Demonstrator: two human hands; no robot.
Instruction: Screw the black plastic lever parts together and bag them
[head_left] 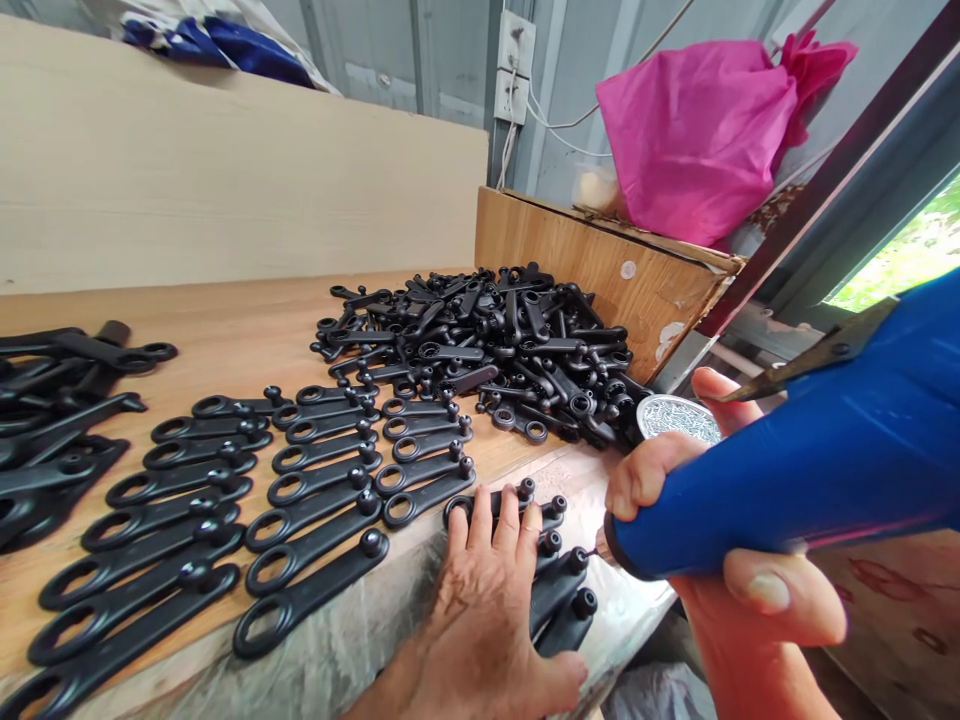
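Note:
My left hand [487,600] lies flat with spread fingers over a short row of black ring-ended levers [566,625], pressing on them. Each lever has a ring at one end and a round knob at the other. In my right hand [780,600] is a blue power screwdriver [757,470], held tilted with its nose down to the left. Its thin bit reaches to the knob of one lever beside my left hand; whether it touches cannot be made out. The rings under my left hand are mostly hidden.
More levers [315,500] lie in neat columns on the wooden table [247,305]. A large heap of levers [487,340] sits behind, another pile [60,430] at left. A round dish of small screws [679,420] stands behind my right hand. A wooden board [592,260] borders the table.

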